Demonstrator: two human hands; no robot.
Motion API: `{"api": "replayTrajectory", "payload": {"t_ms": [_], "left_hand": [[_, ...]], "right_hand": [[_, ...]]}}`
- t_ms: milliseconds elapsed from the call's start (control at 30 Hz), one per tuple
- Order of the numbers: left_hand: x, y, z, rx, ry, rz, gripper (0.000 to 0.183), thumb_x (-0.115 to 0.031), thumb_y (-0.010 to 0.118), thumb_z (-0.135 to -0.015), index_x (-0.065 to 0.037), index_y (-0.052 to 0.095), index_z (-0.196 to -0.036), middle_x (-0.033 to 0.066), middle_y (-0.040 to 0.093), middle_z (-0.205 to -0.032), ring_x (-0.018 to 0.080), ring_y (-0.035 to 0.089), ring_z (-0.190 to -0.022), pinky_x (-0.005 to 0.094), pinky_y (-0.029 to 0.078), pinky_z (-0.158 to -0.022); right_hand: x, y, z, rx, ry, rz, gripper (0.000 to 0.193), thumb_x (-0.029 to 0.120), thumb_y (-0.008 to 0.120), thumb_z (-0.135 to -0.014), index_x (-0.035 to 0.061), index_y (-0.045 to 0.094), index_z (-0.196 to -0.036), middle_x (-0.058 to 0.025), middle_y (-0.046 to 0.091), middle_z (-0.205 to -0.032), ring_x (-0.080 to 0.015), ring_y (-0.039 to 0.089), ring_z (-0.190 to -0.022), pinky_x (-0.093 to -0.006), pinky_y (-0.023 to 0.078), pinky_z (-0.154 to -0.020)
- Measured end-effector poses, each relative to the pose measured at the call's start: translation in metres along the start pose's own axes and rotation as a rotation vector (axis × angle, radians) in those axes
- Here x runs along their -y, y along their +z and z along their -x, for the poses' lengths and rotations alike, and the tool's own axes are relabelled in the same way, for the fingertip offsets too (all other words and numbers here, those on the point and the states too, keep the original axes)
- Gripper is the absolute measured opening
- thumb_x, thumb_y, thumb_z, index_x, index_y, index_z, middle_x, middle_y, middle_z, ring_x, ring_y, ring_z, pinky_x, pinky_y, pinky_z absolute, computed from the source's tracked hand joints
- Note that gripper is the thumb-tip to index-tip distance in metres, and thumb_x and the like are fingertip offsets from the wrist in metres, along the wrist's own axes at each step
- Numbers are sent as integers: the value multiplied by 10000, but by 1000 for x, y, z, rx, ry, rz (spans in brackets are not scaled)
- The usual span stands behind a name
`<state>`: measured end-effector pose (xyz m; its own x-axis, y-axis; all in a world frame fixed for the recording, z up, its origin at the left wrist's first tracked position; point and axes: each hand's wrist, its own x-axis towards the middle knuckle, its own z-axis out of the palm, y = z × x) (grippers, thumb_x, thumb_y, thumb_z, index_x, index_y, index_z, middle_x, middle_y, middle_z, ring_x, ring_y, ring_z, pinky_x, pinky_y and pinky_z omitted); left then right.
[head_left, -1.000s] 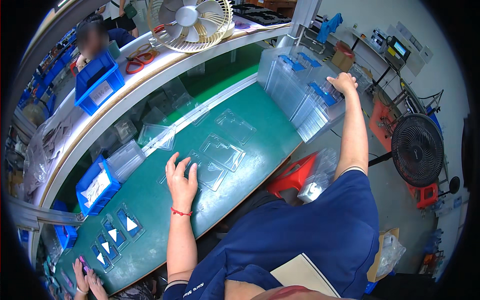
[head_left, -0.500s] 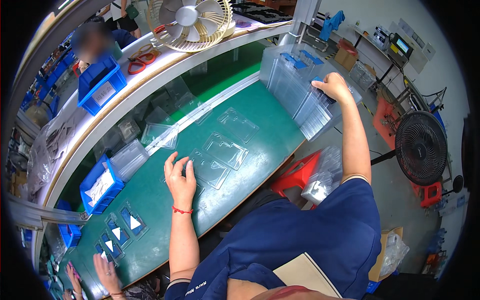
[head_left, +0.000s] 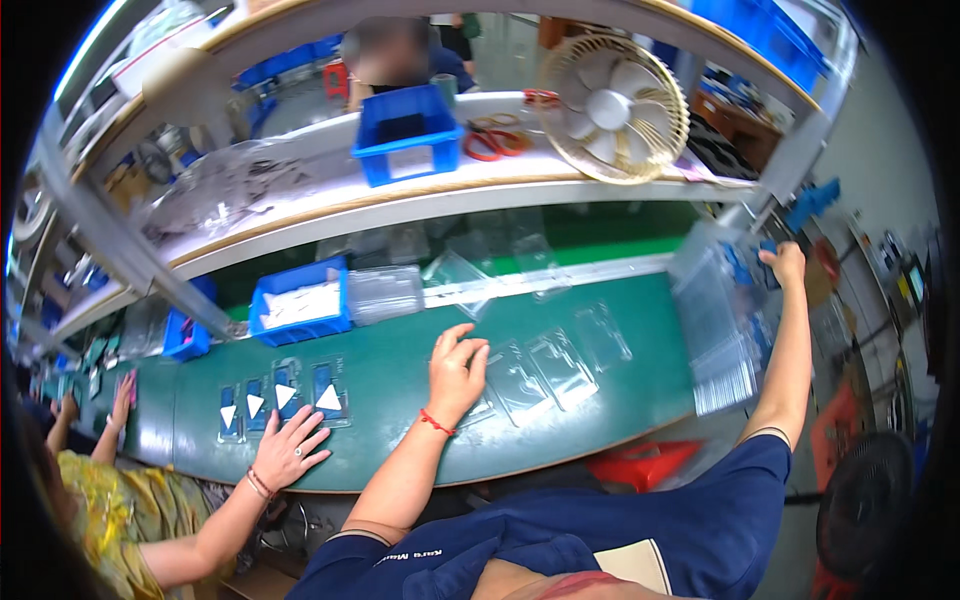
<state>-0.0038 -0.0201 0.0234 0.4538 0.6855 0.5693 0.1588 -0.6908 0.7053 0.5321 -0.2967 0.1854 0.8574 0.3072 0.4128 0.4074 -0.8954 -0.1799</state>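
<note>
My left hand (head_left: 458, 375) is over the near end of a row of clear plastic trays, fingers bent and thumb apart, with nothing seen in it. Beside it on the green table lie a clear tray (head_left: 519, 385) and a second clear tray (head_left: 563, 368); a fainter one is farther right. My right hand (head_left: 788, 264) is closed at the upper right edge of a tall stack of clear plastic trays (head_left: 722, 350). A blue piece (head_left: 767, 248) shows at its fingertips. What it grips is blurred.
A co-worker's spread hand (head_left: 290, 450) lies by several trays with blue inserts and white triangles (head_left: 328, 395). A blue bin (head_left: 300, 305) of white pieces stands behind. The shelf bears a fan (head_left: 612, 110), red scissors (head_left: 483, 146) and a blue bin (head_left: 408, 135). A red stool (head_left: 645, 465) is below.
My view has swung, so the table lies more level and farther left shows. The co-worker's hand has come to the blue-insert trays. My right hand stays at the stack.
</note>
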Motion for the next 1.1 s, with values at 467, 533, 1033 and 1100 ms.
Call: {"api": "replayTrajectory", "payload": {"t_ms": [467, 533, 1033, 1100], "left_hand": [[12, 0, -8, -80, 14, -23, 86, -62, 658, -806, -14, 688, -871, 141, 635, -1027, 238, 644, -804, 307, 507, -645], [12, -2, -7, -89, 9, -24, 87, -61, 657, -806, -14, 688, -872, 139, 636, -1024, 238, 643, -800, 304, 506, -642], [8, -4, -5, -75, -55, 29, 84, -70, 658, -795, -16, 681, -855, 135, 640, -983, 293, 628, -877, 360, 503, -746], [9, -3, -5, -76, -63, 45, 85, -71, 655, -798, -14, 681, -856, 136, 640, -979, 295, 628, -874, 359, 503, -743]], "right_hand": [[13, 28, -43, 240, 141, 76, 786, 468, 826, -636, -86, 572, -1131, -269, 592, -1171, -373, 574, -1114, -401, 472, -903], [23, 21, -37, 239, 170, 94, 750, 451, 823, -649, -43, 581, -1157, -232, 609, -1168, -367, 584, -1098, -393, 480, -888], [72, 6, 10, 187, -117, -123, 572, 346, 899, -529, -30, 568, -806, -171, 650, -818, -269, 643, -804, -374, 489, -712], [86, -4, 16, 236, -152, -160, 566, 351, 896, -537, -30, 571, -802, -162, 646, -803, -267, 639, -783, -370, 488, -704]]}}
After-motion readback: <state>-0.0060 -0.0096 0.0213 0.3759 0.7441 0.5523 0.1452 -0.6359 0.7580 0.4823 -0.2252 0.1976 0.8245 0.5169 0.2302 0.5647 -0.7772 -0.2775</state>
